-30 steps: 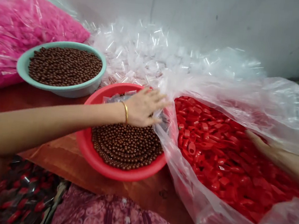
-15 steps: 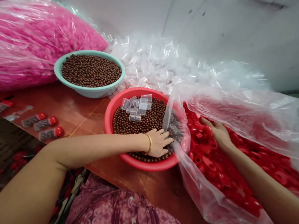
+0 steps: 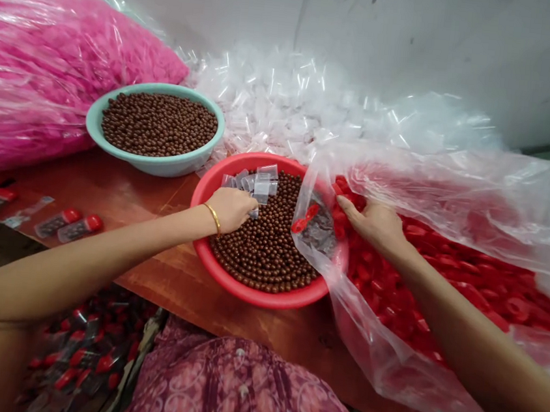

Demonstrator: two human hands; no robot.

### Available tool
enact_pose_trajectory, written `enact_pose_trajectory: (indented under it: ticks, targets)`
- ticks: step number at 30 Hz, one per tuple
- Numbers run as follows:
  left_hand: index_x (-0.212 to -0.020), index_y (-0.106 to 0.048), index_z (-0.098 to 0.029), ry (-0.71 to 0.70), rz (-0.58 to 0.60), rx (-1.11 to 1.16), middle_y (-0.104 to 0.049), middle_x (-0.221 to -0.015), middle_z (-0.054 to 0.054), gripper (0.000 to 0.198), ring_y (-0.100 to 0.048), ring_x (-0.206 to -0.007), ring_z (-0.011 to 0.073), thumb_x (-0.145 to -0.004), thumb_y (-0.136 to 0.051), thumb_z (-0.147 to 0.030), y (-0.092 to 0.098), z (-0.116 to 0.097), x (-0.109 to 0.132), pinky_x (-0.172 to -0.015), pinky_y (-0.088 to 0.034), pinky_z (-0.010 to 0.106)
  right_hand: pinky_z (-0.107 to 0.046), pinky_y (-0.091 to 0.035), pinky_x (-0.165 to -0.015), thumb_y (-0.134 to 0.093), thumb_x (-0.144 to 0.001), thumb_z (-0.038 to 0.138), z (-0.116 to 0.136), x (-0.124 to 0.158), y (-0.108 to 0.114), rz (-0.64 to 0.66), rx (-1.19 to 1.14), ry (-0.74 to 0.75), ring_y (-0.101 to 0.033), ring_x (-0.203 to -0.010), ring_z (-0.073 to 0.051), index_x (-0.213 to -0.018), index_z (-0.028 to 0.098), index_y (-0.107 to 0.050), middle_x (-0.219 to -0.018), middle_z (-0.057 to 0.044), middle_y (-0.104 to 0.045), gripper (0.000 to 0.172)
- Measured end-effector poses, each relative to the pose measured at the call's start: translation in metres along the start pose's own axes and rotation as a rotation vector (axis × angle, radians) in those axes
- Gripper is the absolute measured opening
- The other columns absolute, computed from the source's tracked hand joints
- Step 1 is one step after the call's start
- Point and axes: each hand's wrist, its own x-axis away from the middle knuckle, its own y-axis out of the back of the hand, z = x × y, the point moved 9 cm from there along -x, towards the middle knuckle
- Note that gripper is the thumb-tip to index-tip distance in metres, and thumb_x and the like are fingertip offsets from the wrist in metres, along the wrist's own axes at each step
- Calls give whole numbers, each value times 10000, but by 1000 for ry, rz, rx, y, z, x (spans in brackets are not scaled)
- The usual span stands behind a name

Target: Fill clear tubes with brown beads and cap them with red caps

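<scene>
Head view. Your left hand (image 3: 232,210) is at the tubes (image 3: 263,184), which lie on the brown beads (image 3: 275,248) in the red basin (image 3: 265,298). Its fingers are drawn together beside one tube; you cannot tell from this angle whether that tube is gripped. Your right hand (image 3: 382,225) is at the caps (image 3: 485,267) in the open bag (image 3: 362,356), thumb extended; its fingertips are obscured, so you cannot tell whether a cap is held. Red caps (image 3: 305,218) also lie on the bag's edge over the basin.

Completed, as judged: the red-topped bottles (image 3: 80,228) on the table (image 3: 172,290) appear filled and capped, and more red-topped pieces (image 3: 84,360) are heaped below the table edge.

Remaining, as judged: the tubes in the basin appear unfilled and uncapped. Ample stock remains: beads in the basin and the teal bowl (image 3: 95,127), and loose caps in the bag.
</scene>
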Motion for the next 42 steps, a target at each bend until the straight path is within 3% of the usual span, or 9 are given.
enact_pose_trajectory:
  ticks: [4, 8, 11, 16, 20, 25, 30, 37, 42]
  targets:
    - [-1076, -612, -134, 41, 50, -26, -657, -1050, 155, 303, -646, -946, 287, -882, -418, -262, -16, 7, -7, -718, -504, 347, -479, -420, -816, -366, -876, 540, 19, 18, 13, 38, 202, 20, -573, -1019, -359, -1261, 114, -514, -1145, -216, -615, 593]
    - [-1118, -596, -130, 28, 46, -69, -632, -1065, 170, 318, -644, -945, 296, -874, -439, -261, -21, 7, -19, -698, -503, 344, -430, -365, -883, -383, -902, 427, 62, 47, 26, -161, 281, 390, -521, -1077, -316, -1138, 119, -596, -1192, -177, -596, 443]
    - [-1096, -613, -124, -30, 18, -110, -627, -1059, 176, 314, -632, -968, 289, -890, -394, -214, -20, 2, -24, -699, -491, 338, -364, -324, -881, -406, -912, 340, 91, 64, 9, -138, 291, 646, -497, -1070, -260, -1083, 157, -623, -1181, -120, -609, 331]
    - [-955, -654, -63, -171, 35, -190, -665, -933, 187, 348, -645, -893, 262, -882, -315, -87, -14, -12, -12, -680, -465, 331, -368, -246, -801, -442, -906, 323, 103, 55, -30, 50, 396, 714, -499, -863, -226, -964, 161, -641, -946, -88, -662, 263]
    - [-872, -680, -74, -192, 132, -180, -686, -880, 194, 295, -661, -847, 260, -860, -386, -79, -17, -18, 2, -677, -473, 330, -376, -219, -814, -482, -885, 321, 105, 54, -36, 70, 409, 776, -490, -802, -218, -905, 147, -642, -848, -86, -649, 237]
    - [-901, -672, -36, -154, 204, 36, -671, -942, 245, 304, -648, -957, 308, -833, -376, -24, -35, -39, -13, -758, -498, 382, -379, -240, -861, -449, -882, 278, 96, 52, -27, -29, 366, 659, -528, -768, -225, -821, 133, -627, -749, -92, -644, 238]
    - [-858, -659, -62, -93, 180, 212, -679, -952, 215, 189, -645, -956, 302, -777, -488, -53, -48, -45, -46, -807, -502, 386, -347, -339, -803, -401, -866, 235, 74, 40, -3, -91, 119, 438, -579, -711, -221, -927, 130, -611, -743, -92, -668, 242]
    - [-1024, -568, -87, -74, 96, 655, -686, -1008, 95, 209, -647, -888, 128, -830, -506, -131, -35, -34, -57, -766, -511, 227, -310, -396, -616, -457, -843, 352, 39, 41, 30, -49, -293, 182, -598, -693, -223, -1002, 187, -576, -773, -70, -659, 258]
    - [-1042, -531, -97, -49, 97, 1469, -664, -1047, 73, 285, -630, -885, 77, -766, -556, -31, -24, -25, -38, -844, -489, 226, -257, -394, -519, -471, -843, 354, 45, 73, 29, 90, -771, 158, -491, -543, -128, -922, 230, -567, -665, 12, -550, 175]
